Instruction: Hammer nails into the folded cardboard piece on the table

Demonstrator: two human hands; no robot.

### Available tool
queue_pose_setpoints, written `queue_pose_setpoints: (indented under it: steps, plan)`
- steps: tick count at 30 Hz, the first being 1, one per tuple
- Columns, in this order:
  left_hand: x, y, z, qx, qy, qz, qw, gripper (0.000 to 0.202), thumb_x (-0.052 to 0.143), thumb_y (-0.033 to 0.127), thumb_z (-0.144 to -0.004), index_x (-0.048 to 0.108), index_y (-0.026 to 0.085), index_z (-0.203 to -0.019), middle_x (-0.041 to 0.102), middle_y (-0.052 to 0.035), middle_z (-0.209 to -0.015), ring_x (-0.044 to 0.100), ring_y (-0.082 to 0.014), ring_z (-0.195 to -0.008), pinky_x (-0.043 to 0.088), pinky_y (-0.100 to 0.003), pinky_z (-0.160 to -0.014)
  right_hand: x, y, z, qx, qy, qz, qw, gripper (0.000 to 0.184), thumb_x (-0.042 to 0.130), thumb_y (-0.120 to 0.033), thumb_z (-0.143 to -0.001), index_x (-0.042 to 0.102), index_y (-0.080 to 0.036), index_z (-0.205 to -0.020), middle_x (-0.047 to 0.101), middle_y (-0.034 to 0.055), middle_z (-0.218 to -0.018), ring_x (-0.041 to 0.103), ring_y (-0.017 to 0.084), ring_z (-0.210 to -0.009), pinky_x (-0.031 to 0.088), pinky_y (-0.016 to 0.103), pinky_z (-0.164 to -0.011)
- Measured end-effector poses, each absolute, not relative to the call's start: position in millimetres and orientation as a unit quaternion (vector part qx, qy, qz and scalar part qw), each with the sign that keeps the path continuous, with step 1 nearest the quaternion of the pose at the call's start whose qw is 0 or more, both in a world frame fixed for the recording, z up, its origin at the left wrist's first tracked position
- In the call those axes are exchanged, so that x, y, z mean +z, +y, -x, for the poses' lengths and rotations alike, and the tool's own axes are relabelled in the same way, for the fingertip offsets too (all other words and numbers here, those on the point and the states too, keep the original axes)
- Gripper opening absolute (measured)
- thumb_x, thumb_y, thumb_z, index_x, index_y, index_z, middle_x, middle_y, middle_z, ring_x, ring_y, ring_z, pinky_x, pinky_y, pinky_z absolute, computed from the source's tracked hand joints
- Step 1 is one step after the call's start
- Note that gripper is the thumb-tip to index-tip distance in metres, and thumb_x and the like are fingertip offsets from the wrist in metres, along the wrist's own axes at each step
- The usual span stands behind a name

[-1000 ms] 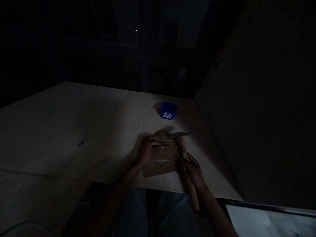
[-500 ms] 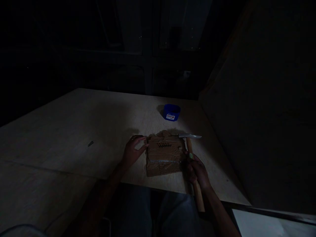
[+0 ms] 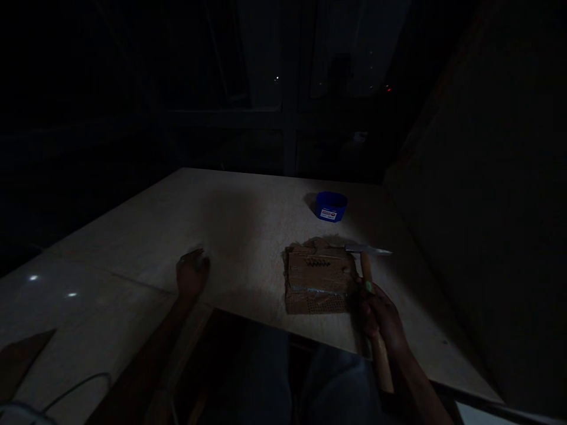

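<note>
My right hand (image 3: 383,313) is wrapped round the wooden handle of a hammer (image 3: 380,360). Its metal head points up and away, beside the right edge of a brown cardboard block (image 3: 321,277). That block looks layered and torn at the edges, with a row of dark nails or screws (image 3: 318,263) across its upper part. Well to the left of it, my left hand (image 3: 191,276) rests low on the tabletop with its fingers drawn together. Whatever lies in or under those fingertips is dark and blurred.
A blue plastic tub (image 3: 331,206) with a white label stands behind the block on the pale table (image 3: 266,224). A dark panel (image 3: 482,236) rises along the right side. At the lower left lie a cable (image 3: 84,381) and a brown flat piece (image 3: 26,360).
My left hand has left the block's left edge and moved left, to where two small nails or screws lay. The right hand still holds the hammer. The camera has turned left.
</note>
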State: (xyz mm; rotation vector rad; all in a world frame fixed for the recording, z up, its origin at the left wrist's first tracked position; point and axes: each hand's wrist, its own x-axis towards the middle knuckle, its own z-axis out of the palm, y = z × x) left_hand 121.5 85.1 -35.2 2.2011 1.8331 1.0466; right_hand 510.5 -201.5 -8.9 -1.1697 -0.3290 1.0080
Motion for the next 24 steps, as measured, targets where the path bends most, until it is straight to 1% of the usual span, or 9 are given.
queue_pose_setpoints:
  steps: [2,4,9,13,16,20,24]
  plan:
    - [-35.6,87.4,-112.3,0.314,0.601,-0.734,0.029,0.039,0.051,0.037,-0.086,0.065,0.013,-0.113,0.068,-0.0185,-0.118,0.061,-0.0339,-0.117,0.045,-0.051,-0.106,-6.7,-202.2,-509.7,0.456,-0.147,0.524,0.704,0.051,0.082,-0.043,-0.069,0.063,-0.019,-0.11,0.047,-0.0102,-0.05,0.031,0.004,-0.028,0.03,0.014,-0.025]
    - [-36.7,88.9,-107.4,0.294,0.605,-0.739,0.021,0.039,0.048,0.039,-0.088,0.066,0.013,-0.111,0.069,-0.0188,-0.117,0.061,-0.0338,-0.116,0.046,-0.051,-0.103,-5.3,-202.9,-509.5,0.455,-0.144,0.534,0.698,0.053,0.084,-0.044,-0.068,0.063,-0.02,-0.111,0.047,-0.0096,-0.049,0.031,0.004,-0.028,0.029,0.015,-0.025]
    - [-41.4,98.2,-100.8,0.272,0.616,-0.739,0.019,0.041,0.046,0.042,-0.091,0.07,0.012,-0.104,0.072,-0.0187,-0.11,0.065,-0.0324,-0.109,0.049,-0.047,-0.099,-3.9,-203.9,-509.6,0.453,-0.145,0.55,0.686,0.056,0.084,-0.048,-0.066,0.065,-0.02,-0.111,0.048,-0.0081,-0.05,0.032,0.005,-0.029,0.029,0.016,-0.025]
    - [-41.9,109.2,-96.2,0.264,0.62,-0.739,0.022,0.038,0.048,0.035,-0.09,0.071,0.01,-0.105,0.072,-0.0183,-0.108,0.065,-0.0311,-0.106,0.05,-0.047,-0.096,-6.4,-203.4,-510.2,0.444,-0.134,0.551,0.693,0.058,0.085,-0.051,-0.065,0.065,-0.019,-0.109,0.047,-0.0084,-0.049,0.03,0.004,-0.028,0.027,0.015,-0.024]
    - [-38.9,115.9,-94.4,0.258,0.613,-0.747,0.026,0.035,0.048,0.03,-0.089,0.071,0.012,-0.108,0.072,-0.016,-0.111,0.065,-0.0289,-0.107,0.05,-0.044,-0.098,-8.3,-203.3,-511.7,0.456,-0.131,0.541,0.694,0.058,0.086,-0.048,-0.064,0.065,-0.02,-0.11,0.048,-0.0083,-0.05,0.031,0.004,-0.029,0.029,0.015,-0.025]
    - [-32.1,123.6,-92.7,0.236,0.602,-0.762,0.037,0.031,0.047,0.027,-0.087,0.074,0.016,-0.097,0.073,-0.0142,-0.105,0.066,-0.0278,-0.102,0.051,-0.042,-0.096,-7.3,-203.1,-512.2,0.456,-0.132,0.545,0.691,0.057,0.087,-0.046,-0.061,0.065,-0.02,-0.107,0.048,-0.0077,-0.049,0.034,0.006,-0.03,0.03,0.016,-0.025]
    - [-25.3,133.4,-91.9,0.204,0.606,-0.768,0.04,0.025,0.046,0.025,-0.083,0.07,0.017,-0.085,0.071,-0.0145,-0.1,0.066,-0.0263,-0.094,0.053,-0.039,-0.089,-6.1,-202.4,-511.4,0.458,-0.136,0.539,0.694,0.055,0.085,-0.043,-0.063,0.064,-0.02,-0.109,0.048,-0.0086,-0.049,0.032,0.005,-0.029,0.029,0.016,-0.025]
